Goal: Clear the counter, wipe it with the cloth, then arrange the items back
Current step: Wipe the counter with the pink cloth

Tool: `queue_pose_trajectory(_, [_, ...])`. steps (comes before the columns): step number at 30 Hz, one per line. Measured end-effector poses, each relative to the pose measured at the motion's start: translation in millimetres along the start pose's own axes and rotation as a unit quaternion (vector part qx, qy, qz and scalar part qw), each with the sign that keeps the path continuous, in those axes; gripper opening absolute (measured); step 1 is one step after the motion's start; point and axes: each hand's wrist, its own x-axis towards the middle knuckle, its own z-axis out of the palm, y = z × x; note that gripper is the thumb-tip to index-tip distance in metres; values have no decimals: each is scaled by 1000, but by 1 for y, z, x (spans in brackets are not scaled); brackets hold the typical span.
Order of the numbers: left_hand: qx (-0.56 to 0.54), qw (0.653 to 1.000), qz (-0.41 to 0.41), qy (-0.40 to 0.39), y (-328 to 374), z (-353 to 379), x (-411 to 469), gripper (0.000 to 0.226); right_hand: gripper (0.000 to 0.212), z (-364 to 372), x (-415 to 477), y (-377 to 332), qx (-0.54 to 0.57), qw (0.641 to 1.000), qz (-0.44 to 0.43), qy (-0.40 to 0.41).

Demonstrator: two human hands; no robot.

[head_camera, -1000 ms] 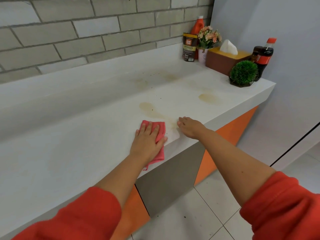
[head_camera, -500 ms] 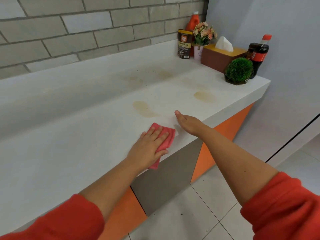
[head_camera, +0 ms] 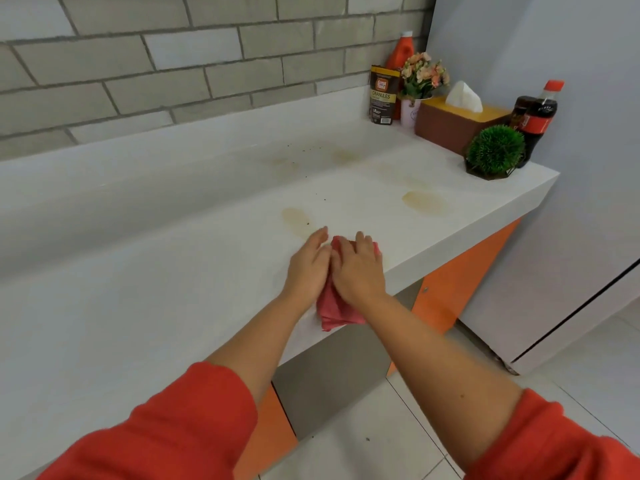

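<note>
Several brownish stains can be seen on the white counter (head_camera: 138, 306), so the wiping part is judged to be only partly done tbh. One stain (head_camera: 294, 218) sits just beyond the fingertips, a bigger one (head_camera: 424, 201) is found further toward the right end, and fainter marks plus some dark crumbs are scattered near the back. The pink cloth (head_camera: 337, 306) is pinned flat near the front edge, with its lower corner hung over the edge. It's pressed under the right hand (head_camera: 358, 268), fingers straight and not curled round it, while the left hand (head_camera: 308, 268) is laid against its left side, also with straight fingers, nothing gripped. Clearing looks done: the coffee granules pouch (head_camera: 383, 95), orange bottle (head_camera: 401, 51), flower pot (head_camera: 420, 81), tissue box (head_camera: 457, 124), green ball plant (head_camera: 495, 150) and cola bottle (head_camera: 538, 119) are all bunched at the far right corner. Whether the surface under that bunch gets wiped can't be told. Putting the items back hasn't been started.
</note>
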Motion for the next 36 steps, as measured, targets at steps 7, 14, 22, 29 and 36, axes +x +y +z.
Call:
queue_pose_trajectory(7, [273,949,87,131,-26,-63,39,32,58,2,5,21,-111,992,-46,-38])
queue_pose_trajectory(14, [422,901,44,86,-62,-91,52,36,55,-12,41,46,-147,988,53,-2])
queue_pose_trajectory(22, [473,877,34,78,-64,-89,54,37,85,16,-15,1,-103,978,-166,-69])
queue_pose_trajectory(29, [489,869,33,71,-63,-88,53,39,51,-7,55,50,-152,988,3,15])
queue_pose_trajectory(36, [492,867,23,72,-60,-87,53,39,57,27,54,-17,-180,983,-44,-9])
